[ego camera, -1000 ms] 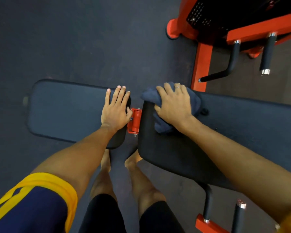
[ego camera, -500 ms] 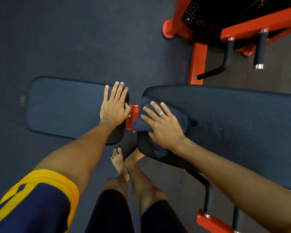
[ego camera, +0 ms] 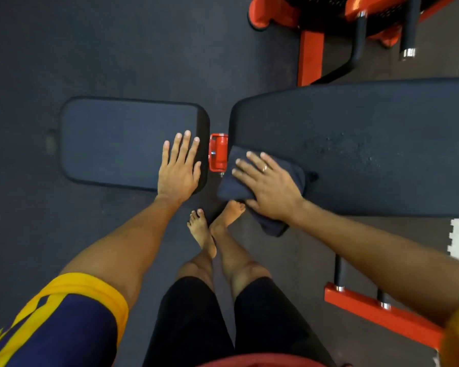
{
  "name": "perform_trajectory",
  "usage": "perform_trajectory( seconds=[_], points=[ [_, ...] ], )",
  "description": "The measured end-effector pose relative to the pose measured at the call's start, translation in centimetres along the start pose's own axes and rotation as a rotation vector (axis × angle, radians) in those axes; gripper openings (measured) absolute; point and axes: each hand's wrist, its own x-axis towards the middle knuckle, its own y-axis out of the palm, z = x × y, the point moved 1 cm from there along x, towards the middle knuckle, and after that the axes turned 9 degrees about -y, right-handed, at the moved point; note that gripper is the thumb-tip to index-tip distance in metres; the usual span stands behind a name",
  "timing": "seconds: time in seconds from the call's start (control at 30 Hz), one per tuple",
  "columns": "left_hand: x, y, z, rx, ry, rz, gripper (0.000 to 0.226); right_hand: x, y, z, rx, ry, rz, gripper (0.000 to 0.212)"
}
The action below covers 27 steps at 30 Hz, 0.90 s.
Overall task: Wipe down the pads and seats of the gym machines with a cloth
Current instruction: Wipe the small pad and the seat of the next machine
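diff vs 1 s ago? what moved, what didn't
The right hand drew the cloth toward the person across the hinge end of the long pad, from its far edge to its near edge, where the cloth now hangs over. Nothing was taken up or let go. The left hand stayed flat on the seat pad.

hinge bracket (ego camera: 218, 152): glossy red-painted metal | seat pad (ego camera: 117, 139) left of it: matt black, fine-grained upholstery | back pad (ego camera: 368, 123) right of it: same matt grain, pale speckles showing | cloth (ego camera: 235, 188) just right of it: soft, matt dark-blue fabric
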Motion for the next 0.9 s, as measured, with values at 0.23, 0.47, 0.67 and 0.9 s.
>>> perform_trajectory(
  seconds=[0.23,0.47,0.67,0.9],
  points=[
    [-4.8,1.1,-1.8,0.025,-0.071,0.078,0.071,4.1,0.5,3.7,-0.065,-0.037,0.214,0.058],
    [-5.4,0.9,-2.0,0.025,-0.071,0.134,0.071,-4.9,0.5,3.0,-0.222,-0.184,0.307,0.066],
    [-5.3,0.7,-4.0,-0.035,-0.178,0.159,0.076,-1.0,1.6,5.1,-0.317,-0.223,0.296,0.061],
    [-5.2,-0.3,-4.7,-0.106,-0.225,0.202,0.065,-6.9,1.1,1.1,-0.205,-0.245,0.037,0.056]
  ],
)
